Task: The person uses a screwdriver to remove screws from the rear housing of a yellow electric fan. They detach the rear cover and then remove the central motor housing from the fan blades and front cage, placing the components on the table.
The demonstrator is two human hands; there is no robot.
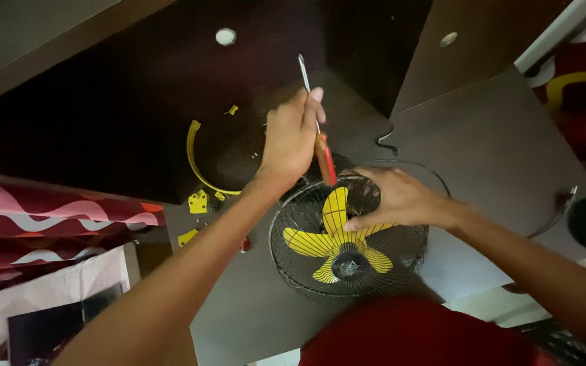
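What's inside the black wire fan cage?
Inside the wire cage sit yellow fan blades around a dark hub. The right hand covers part of one blade.

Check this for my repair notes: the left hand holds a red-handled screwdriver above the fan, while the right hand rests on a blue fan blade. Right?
Not quite. The head view shows the blade under the right hand is yellow, not blue. The rest stands: the left hand holds the red-handled screwdriver above the fan.

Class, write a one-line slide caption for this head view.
Left hand holds a red-handled screwdriver; right hand rests on a yellow-bladed fan.
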